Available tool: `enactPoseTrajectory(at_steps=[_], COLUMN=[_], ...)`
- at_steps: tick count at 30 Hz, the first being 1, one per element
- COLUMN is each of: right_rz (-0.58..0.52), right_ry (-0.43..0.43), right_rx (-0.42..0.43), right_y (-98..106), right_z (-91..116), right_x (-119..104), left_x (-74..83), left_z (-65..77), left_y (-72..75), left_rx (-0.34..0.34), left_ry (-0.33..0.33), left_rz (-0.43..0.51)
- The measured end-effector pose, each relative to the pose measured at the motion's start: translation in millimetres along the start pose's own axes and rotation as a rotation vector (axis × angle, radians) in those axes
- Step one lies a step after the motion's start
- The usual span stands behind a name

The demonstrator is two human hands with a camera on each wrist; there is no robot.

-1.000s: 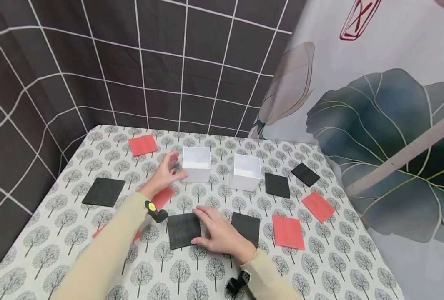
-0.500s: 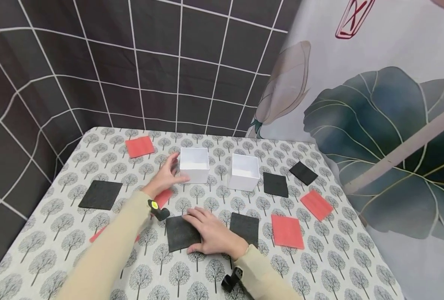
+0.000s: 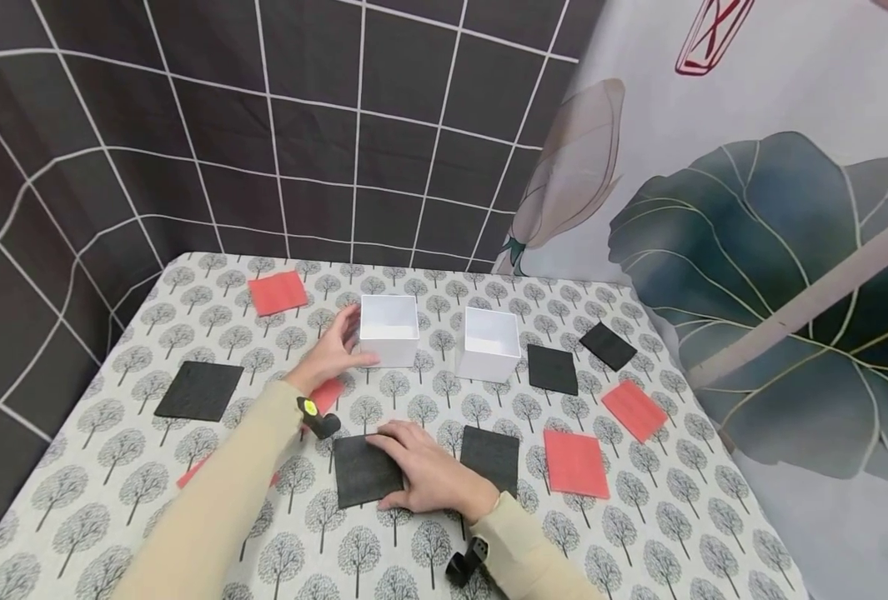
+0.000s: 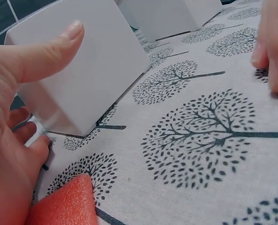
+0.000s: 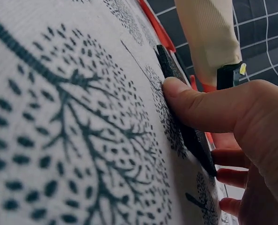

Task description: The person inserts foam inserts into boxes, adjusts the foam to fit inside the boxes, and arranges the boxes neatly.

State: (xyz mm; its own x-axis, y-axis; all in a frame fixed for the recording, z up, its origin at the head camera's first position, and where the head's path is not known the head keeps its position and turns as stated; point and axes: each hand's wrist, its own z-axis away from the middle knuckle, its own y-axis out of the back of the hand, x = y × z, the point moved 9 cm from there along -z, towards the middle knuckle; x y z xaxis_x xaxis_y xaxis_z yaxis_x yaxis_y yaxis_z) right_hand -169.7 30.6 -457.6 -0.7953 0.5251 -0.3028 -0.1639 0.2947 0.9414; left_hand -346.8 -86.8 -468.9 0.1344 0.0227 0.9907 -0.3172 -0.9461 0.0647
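Black foam square [image 3: 365, 472] lies under your right hand [image 3: 434, 475], which grips its right side, fingers over the far edge and thumb at the near edge. A second ago your fingertips reached only its far right corner; now they lie further across it, and your thumb sits closer to you. Beyond the square, your left hand [image 3: 331, 358] curves wide round a corner of the left white box [image 3: 388, 351], much as before; whether it presses there cannot be told. Near the square's far left corner shows a red piece [image 3: 328, 395]. To the square's right come a second black square [image 3: 494, 455], then a red square [image 3: 574, 464]. Beyond it, rightward, stands the right white box [image 3: 487, 360].
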Motion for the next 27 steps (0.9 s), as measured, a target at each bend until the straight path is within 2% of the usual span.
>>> enactPoseTrajectory(at_steps=[8,15,19,22,27], right_rz=[0.023,0.031,0.032,0.026,0.014], right_ry=[-0.004,0.038,0.050,0.053,0.055], right_rx=[-0.049,-0.030,-0.022,-0.020,-0.006], right_y=[-2,2,4,4,6], right_z=[0,-1,-1,-2,-3], right_x=[0,-4,-4,-4,-1], left_x=[-6.2,-7.2,-10.2,-8.5,4.4], left_z=[-6.7,-8.8,-9.7,-8.7,-5.3], left_y=[0.3,-2.3,-2.6,-1.2,-2.6], left_rx=[0.008,0.003,-0.018,-0.022,-0.033], left_ry=[0.042,0.011,0.024,0.045,0.061], left_rz=[0.008,0.070,0.113,0.123,0.105])
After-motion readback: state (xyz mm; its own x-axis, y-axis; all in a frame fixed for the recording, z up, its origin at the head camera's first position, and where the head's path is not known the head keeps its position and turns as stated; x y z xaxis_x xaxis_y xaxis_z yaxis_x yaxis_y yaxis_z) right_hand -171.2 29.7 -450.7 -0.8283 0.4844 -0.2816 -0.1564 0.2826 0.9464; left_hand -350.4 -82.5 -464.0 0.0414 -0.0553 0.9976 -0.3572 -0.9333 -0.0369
